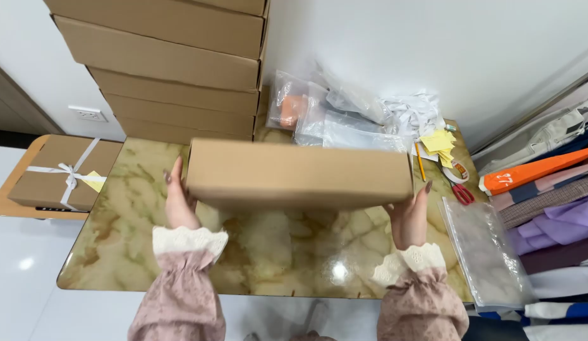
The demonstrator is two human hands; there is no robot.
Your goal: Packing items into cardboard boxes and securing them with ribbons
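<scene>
- The left hand [180, 205] and right hand [409, 215] press flat against the two short ends of a plain brown box [298, 175], fingers stretched along its sides; neither hand curls round anything, the box is clamped between the palms.
- The box is shut and hangs above the marble table [142, 252], tilted a little toward the camera. It appears lifted clear of the top, though the underside is hidden. What is inside cannot be seen.
- As a judgement, the box is mid-carry: it has no ribbon on it, and it is set neither on the table nor on the stack.
- At the right edge lies a clear zip bag [486, 252], seemingly empty.
- Red scissors [461, 189], a pencil [420, 161] and yellow notes [439, 142] lie beyond the right hand.
- To the left, on a side table [3, 205], sits a brown box tied with white ribbon [63, 172].
- Behind the box, more clear bags [332, 117] are heaped; one holds something orange.
- Farthest back, a stack of boxes [174, 69] stands against the wall, all shut.
</scene>
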